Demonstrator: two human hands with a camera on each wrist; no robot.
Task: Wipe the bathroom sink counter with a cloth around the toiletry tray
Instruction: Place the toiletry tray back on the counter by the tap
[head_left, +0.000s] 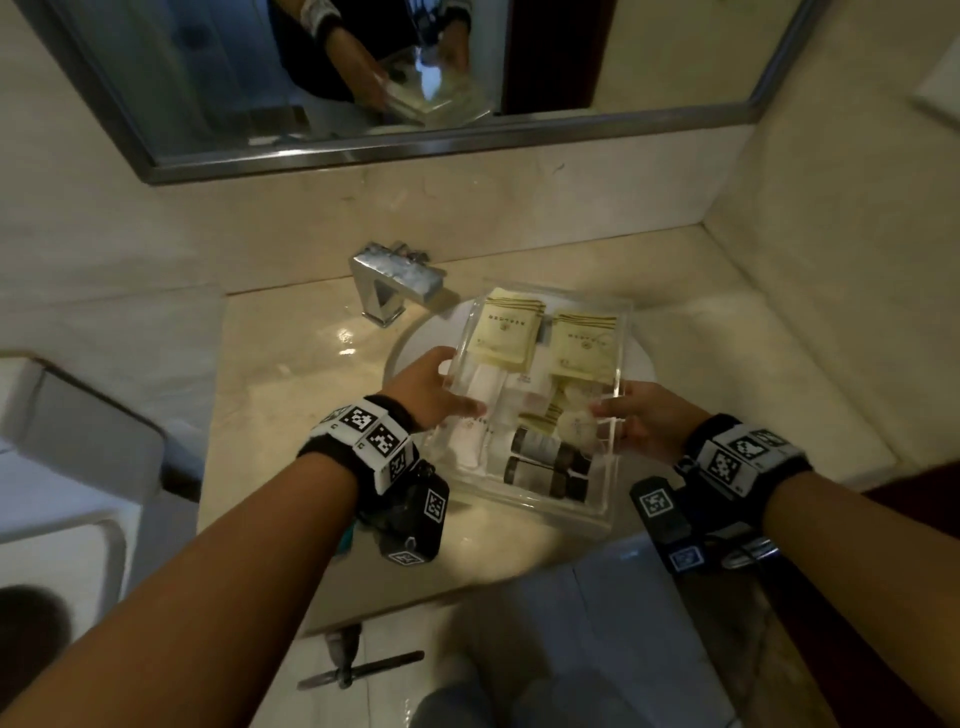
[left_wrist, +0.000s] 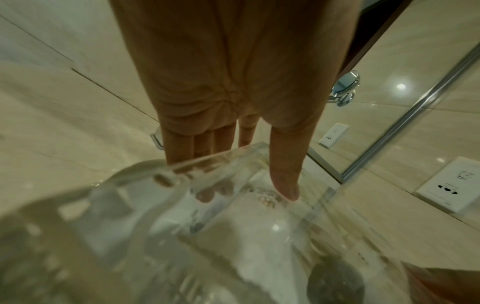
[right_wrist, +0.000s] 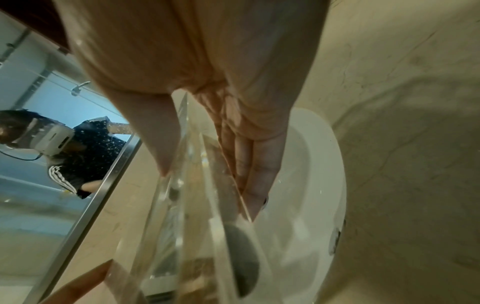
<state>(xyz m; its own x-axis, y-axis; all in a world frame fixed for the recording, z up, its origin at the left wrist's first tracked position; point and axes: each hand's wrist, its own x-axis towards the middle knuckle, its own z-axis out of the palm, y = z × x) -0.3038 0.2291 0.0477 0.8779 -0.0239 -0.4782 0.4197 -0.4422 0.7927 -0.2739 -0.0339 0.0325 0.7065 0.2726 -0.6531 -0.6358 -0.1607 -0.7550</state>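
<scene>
A clear acrylic toiletry tray (head_left: 550, 512) is held up over the sink basin (head_left: 410, 338) by both hands. It holds yellow sachets (head_left: 506, 332), small dark bottles (head_left: 545, 462) and white packets. My left hand (head_left: 436, 395) grips its left wall, with the thumb (left_wrist: 285, 174) inside the tray and the fingers underneath. My right hand (head_left: 639, 421) grips the right wall (right_wrist: 192, 185), thumb (right_wrist: 161, 148) on one side, fingers (right_wrist: 257, 174) on the other. No cloth is plainly in view; a small teal patch (head_left: 343, 543) shows under my left wrist.
A chrome faucet (head_left: 397, 283) stands behind the basin on the beige marble counter (head_left: 291, 374). A framed mirror (head_left: 363, 78) hangs above. A white fixture (head_left: 78, 431) sits at the left. Wall sockets (left_wrist: 454, 185) are on the side wall. A dark tool (head_left: 358, 670) lies on the floor.
</scene>
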